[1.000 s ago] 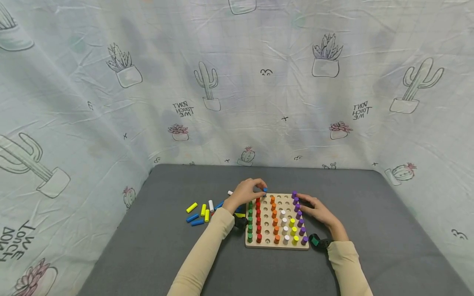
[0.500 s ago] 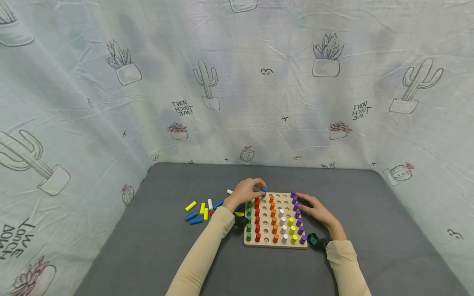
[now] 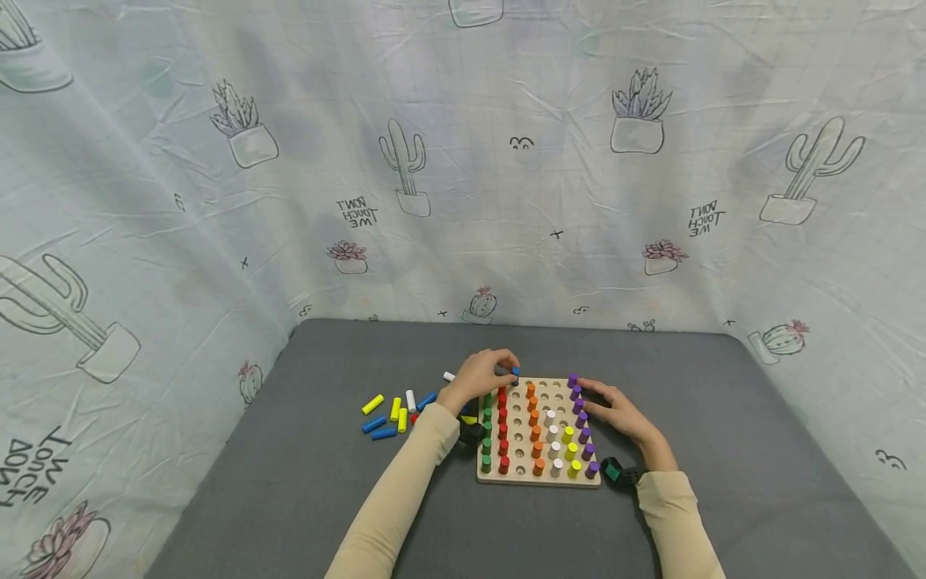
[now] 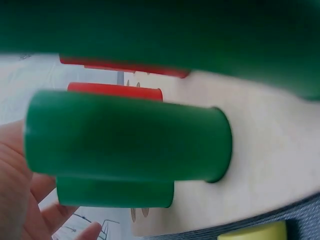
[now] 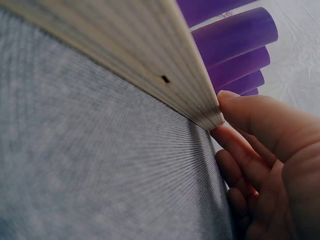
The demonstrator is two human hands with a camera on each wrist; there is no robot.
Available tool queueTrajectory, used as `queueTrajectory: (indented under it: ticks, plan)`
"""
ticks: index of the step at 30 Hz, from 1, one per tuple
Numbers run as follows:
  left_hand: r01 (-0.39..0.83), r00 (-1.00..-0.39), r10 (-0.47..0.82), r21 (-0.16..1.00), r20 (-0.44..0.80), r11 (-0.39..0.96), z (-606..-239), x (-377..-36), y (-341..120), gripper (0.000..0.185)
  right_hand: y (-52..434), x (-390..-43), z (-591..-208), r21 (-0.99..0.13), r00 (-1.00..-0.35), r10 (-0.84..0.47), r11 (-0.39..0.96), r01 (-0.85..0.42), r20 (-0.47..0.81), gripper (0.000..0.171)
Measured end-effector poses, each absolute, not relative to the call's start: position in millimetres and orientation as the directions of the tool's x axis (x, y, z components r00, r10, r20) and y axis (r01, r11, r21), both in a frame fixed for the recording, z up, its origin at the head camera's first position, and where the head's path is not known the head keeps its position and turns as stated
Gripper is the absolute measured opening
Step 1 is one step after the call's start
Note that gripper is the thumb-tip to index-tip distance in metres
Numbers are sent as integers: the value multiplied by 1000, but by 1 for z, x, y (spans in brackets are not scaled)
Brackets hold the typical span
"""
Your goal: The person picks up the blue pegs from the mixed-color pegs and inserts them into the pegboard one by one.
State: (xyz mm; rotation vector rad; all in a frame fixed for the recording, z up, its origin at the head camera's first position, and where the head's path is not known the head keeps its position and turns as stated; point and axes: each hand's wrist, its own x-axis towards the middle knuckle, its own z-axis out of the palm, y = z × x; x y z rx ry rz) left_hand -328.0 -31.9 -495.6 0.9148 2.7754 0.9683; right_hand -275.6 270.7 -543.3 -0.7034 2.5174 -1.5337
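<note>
At the far left corner of the wooden pegboard [image 3: 538, 474], blue peg [image 3: 517, 371] pinched between curled fingertips of left hand [image 3: 479, 378], poised just above an open hole beside the green column [image 3: 488, 430]. Position nearly unchanged against the frames one second and half a second earlier: peg held over the same corner, not yet seated; insertion judged under way, alignment being fine-tuned. Right hand [image 3: 615, 408] laid flat along the right edge of the board, fingers extended and relaxed beside the purple pegs [image 3: 581, 422], likewise unmoved; judged to be steadying the board. Contact confirmed only in the right wrist view: fingertips [image 5: 235, 107] pressed against the board edge [image 5: 165, 80], grey mat [image 5: 75, 175] beneath. Left wrist view filled by blurred green pegs [image 4: 125, 135] and red pegs [image 4: 115, 91] standing in the board; blue peg not visible there. Head view alone showed loose yellow, blue and white pegs [image 3: 394, 410] lying on the mat left of the board, well apart from the right hand.
</note>
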Motion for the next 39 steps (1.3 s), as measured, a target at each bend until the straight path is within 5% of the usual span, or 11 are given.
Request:
queueTrajectory:
  ticks: [39]
  plan:
    - [498, -828, 549, 595, 112, 630, -497, -326, -34, 21, 263, -265, -533, -839, -901, -410, 435, -328, 139, 46]
